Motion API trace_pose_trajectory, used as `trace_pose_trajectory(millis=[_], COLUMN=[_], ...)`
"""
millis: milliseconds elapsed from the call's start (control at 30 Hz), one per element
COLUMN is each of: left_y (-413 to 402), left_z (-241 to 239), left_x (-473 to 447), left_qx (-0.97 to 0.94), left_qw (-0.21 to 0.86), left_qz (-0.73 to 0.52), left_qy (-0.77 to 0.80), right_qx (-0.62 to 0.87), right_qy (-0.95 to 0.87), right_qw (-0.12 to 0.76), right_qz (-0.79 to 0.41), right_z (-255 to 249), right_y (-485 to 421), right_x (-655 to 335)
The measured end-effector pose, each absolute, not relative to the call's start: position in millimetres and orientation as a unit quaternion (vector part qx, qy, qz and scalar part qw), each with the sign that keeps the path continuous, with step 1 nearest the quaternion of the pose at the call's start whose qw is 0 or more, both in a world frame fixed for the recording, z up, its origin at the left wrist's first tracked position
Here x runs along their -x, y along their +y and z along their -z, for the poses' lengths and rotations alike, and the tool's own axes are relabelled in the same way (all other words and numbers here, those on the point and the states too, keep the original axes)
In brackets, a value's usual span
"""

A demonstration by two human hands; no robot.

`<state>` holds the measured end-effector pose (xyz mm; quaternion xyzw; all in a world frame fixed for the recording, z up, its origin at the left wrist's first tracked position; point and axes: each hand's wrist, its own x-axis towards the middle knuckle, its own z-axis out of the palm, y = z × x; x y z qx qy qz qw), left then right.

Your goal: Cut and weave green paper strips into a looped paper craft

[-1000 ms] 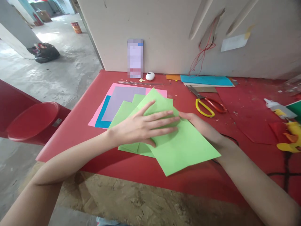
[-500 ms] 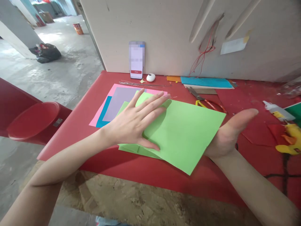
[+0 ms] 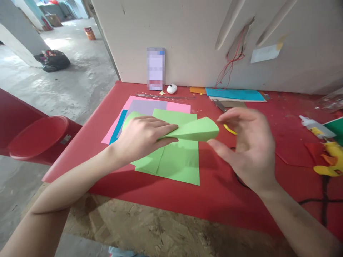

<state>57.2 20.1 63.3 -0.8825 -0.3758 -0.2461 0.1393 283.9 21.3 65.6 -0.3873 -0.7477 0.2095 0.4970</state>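
Observation:
A light green sheet of paper (image 3: 198, 129) is bent over lengthwise into a narrow curved form. My left hand (image 3: 144, 137) grips it near the middle, thumb below and fingers above. At its right end my right hand (image 3: 253, 150) is curved, thumb and fingers apart, with the paper's edge close to the fingertips; it does not appear to grip it. Beneath lie more green sheets (image 3: 182, 164), one with a smaller folded piece on it. Behind them are a pink sheet (image 3: 180, 108), a purple sheet (image 3: 148, 104) and a blue strip (image 3: 118, 126).
Scissors with a yellow handle (image 3: 230, 130) are partly hidden behind my right hand. A phone (image 3: 156, 69) leans on the wall beside a white rounded case (image 3: 172, 89). On the right are a glue bottle (image 3: 312, 126) and a yellow glue gun (image 3: 331, 160). Blue strips (image 3: 235, 94) lie behind.
The green sheet was flat under my spread left hand; now it is bent over and held there. My right hand has moved from the sheet's right edge to the curled end.

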Motion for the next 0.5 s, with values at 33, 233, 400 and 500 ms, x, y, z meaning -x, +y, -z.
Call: trace_pose_trajectory(millis=[33, 233, 400, 500], left_y=[18.9, 4.9, -10.3, -15.0], left_z=[-64.0, -63.0, -61.6, -65.4], left_x=[-57.6, -72.0, -81.4, -79.4], left_qx=[0.882, 0.912, 0.929, 0.924], left_qw=[0.135, 0.129, 0.124, 0.134], left_qz=[0.236, 0.14, 0.12, 0.086], left_qy=[-0.384, -0.364, -0.328, -0.349], right_qx=[0.368, 0.231, 0.195, 0.179], right_qy=[-0.789, -0.922, -0.925, -0.944], right_qw=[0.479, 0.295, 0.295, 0.263], right_qz=[-0.111, 0.092, 0.138, 0.088], right_z=[-67.3, -69.3, -62.5, -64.5], right_y=[20.7, 12.7, 3.9, 7.4], right_x=[-284.9, -280.1, -273.0, -279.9])
